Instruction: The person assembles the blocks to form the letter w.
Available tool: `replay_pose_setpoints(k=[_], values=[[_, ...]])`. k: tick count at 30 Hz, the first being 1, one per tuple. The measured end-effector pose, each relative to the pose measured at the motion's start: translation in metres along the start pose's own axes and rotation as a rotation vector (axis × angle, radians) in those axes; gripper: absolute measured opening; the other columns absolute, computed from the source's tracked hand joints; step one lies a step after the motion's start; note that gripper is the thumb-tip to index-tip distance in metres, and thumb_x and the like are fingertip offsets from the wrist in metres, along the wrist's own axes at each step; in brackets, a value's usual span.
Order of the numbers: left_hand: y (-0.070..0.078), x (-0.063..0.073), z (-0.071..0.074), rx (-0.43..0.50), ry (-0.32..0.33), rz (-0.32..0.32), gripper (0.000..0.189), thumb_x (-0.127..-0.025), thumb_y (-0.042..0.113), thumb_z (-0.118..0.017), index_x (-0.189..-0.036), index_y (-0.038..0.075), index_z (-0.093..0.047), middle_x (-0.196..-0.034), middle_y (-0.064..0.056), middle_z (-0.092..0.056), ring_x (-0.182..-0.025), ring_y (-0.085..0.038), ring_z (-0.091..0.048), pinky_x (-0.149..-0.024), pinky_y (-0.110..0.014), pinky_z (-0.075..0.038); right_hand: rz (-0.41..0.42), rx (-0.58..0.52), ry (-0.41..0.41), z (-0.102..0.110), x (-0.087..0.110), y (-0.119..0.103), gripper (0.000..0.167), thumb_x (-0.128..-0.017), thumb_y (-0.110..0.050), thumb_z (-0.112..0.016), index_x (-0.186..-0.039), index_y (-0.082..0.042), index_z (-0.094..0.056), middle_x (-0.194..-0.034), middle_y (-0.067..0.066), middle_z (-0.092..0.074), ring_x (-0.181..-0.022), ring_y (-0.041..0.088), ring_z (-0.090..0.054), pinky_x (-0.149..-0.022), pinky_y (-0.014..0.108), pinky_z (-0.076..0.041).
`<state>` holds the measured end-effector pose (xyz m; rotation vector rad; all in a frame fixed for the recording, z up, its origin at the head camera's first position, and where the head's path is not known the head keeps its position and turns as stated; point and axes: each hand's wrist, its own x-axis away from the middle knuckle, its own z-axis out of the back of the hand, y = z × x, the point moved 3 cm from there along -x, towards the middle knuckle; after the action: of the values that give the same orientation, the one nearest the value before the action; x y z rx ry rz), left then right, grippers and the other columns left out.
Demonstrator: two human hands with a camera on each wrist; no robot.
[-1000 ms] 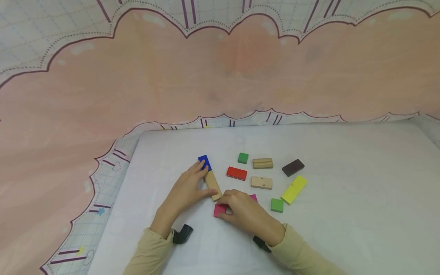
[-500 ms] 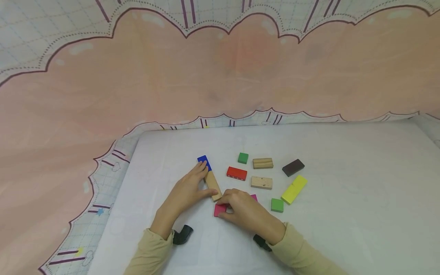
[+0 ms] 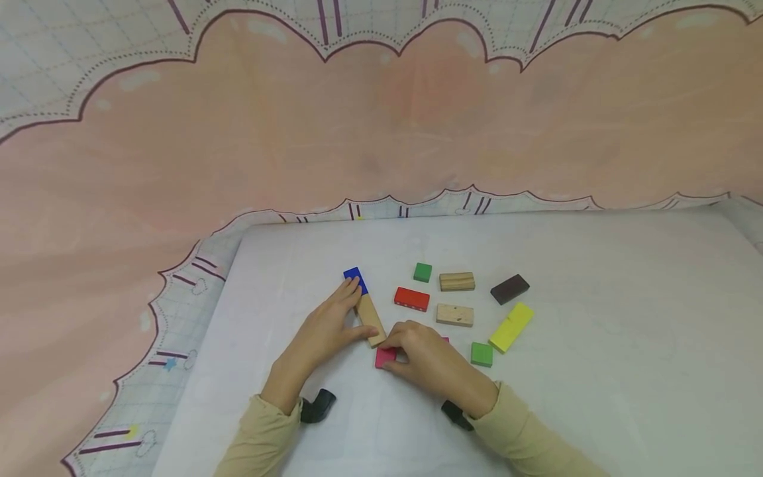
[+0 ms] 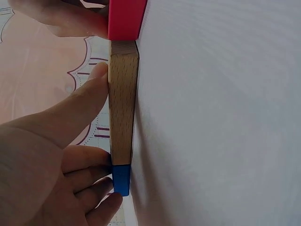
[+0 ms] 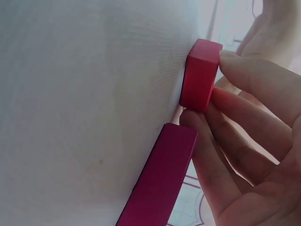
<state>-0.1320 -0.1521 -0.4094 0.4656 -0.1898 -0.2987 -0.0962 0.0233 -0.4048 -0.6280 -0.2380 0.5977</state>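
Observation:
My right hand [image 3: 429,361] pinches a small pinkish-red block [image 3: 383,358] between thumb and fingers. In the left wrist view, this block [image 4: 126,19] meets the near end of a plain wooden block [image 4: 124,101]. A blue block [image 3: 352,272] continues the row at its far end. My left hand [image 3: 318,331] rests along the row, its fingertips on the blue block and its thumb on the plain one. A magenta block [image 5: 162,174] lies beside my right fingers in the right wrist view; the hand mostly hides it from the head camera.
Right of the row lie a red block [image 3: 412,299], two green blocks [image 3: 422,272], two wood-coloured blocks [image 3: 456,315], a dark brown block [image 3: 510,289] and yellow pieces [image 3: 511,328]. The white tabletop [image 3: 626,344] stretches to the right. A patterned cloth [image 3: 381,126] hangs behind.
My right hand has shifted slightly up and to the right, bringing the pinkish-red block closer to the plain block's near end. My left hand stays put on the row.

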Motion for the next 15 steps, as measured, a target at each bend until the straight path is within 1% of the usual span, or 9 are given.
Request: replay_pose_setpoints(k=[9, 15], values=[[0.0001, 0.0000, -0.0007, 0.019, -0.006, 0.009, 0.089, -0.083, 0.042, -0.077, -0.148, -0.004, -0.038, -0.163, -0.012, -0.024, -0.152, -0.027, -0.019, -0.120, -0.047, -0.026, -0.022, 0.057, 0.024, 0.0038, -0.0006, 0.0029, 0.027, -0.081, -0.018, -0.083, -0.106, -0.009, -0.078, -0.094, -0.002, -0.073, -0.090, 0.011, -0.065, -0.081, 0.022, -0.057], [0.0015, 0.0003, -0.0007, 0.021, -0.004, 0.015, 0.090, -0.083, 0.042, -0.078, -0.149, -0.004, -0.037, -0.163, -0.012, -0.023, -0.152, -0.027, -0.019, -0.120, -0.047, -0.026, -0.042, 0.032, 0.029, 0.0052, -0.0020, 0.0052, 0.027, -0.081, -0.018, -0.083, -0.106, -0.008, -0.078, -0.094, -0.001, -0.074, -0.089, 0.012, -0.066, -0.080, 0.023, -0.058]])
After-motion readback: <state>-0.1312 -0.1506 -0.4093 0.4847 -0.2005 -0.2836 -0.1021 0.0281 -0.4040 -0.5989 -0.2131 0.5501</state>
